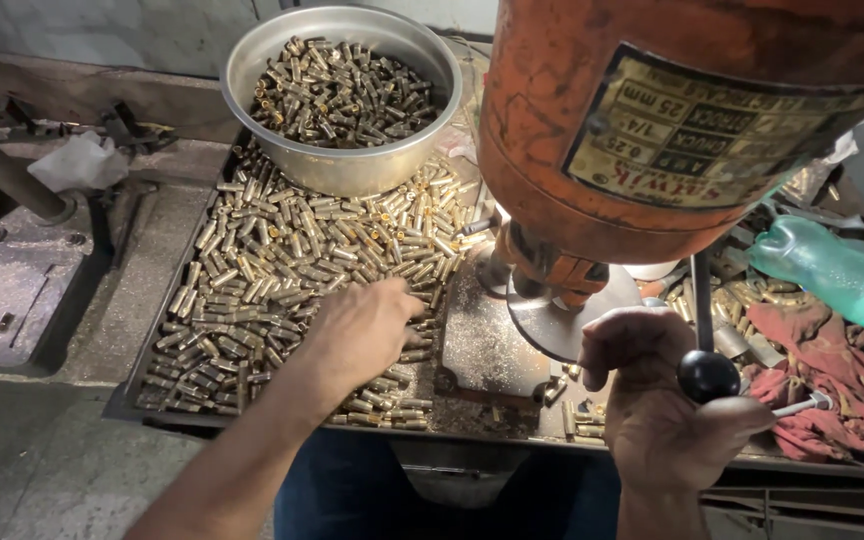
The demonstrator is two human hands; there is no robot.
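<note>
My left hand [364, 332] rests palm down on a heap of small brass cylindrical pieces [272, 270] spread over a dark metal tray [127, 400]; its fingers are curled into the pieces, and what they grip is hidden. My right hand [657, 400] is closed around a lever with a black ball knob [708, 375] on the orange drill press [652, 110]. Below the press head sits a round metal work plate [552, 320], lit from above.
A steel bowl [344, 165] full of the same brass pieces stands at the back of the tray. A red rag [832, 380] and a green plastic bottle [837, 275] lie at the right. A grey machine base [12, 290] sits at the left.
</note>
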